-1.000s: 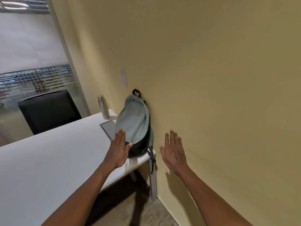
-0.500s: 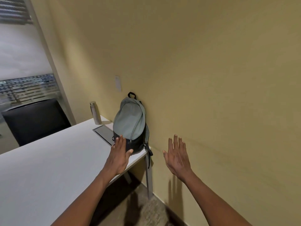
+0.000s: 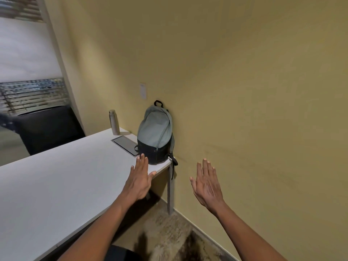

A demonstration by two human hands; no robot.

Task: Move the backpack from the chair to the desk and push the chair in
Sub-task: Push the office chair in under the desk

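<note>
A grey-green backpack [image 3: 155, 132] with a black base stands upright on the far right corner of the white desk [image 3: 56, 178], leaning against the yellow wall. My left hand [image 3: 140, 178] hovers flat over the desk's edge just in front of the backpack, fingers apart, holding nothing. To the right, off the desk, my right hand [image 3: 207, 183] is open in the air near the wall. A dark rounded piece of a chair [image 3: 122, 253] shows at the bottom edge, below the desk's near side.
A metal bottle [image 3: 114, 122] stands at the desk's far end beside a flat grey panel [image 3: 126, 144]. Another black chair [image 3: 49, 127] sits behind the desk by a glass partition. Carpet [image 3: 169, 232] lies between the desk leg [image 3: 170, 189] and the wall.
Both hands have drawn back from the backpack, which stays on the desk corner. The view has pulled away, and a dark chair edge has come into sight at the bottom.
</note>
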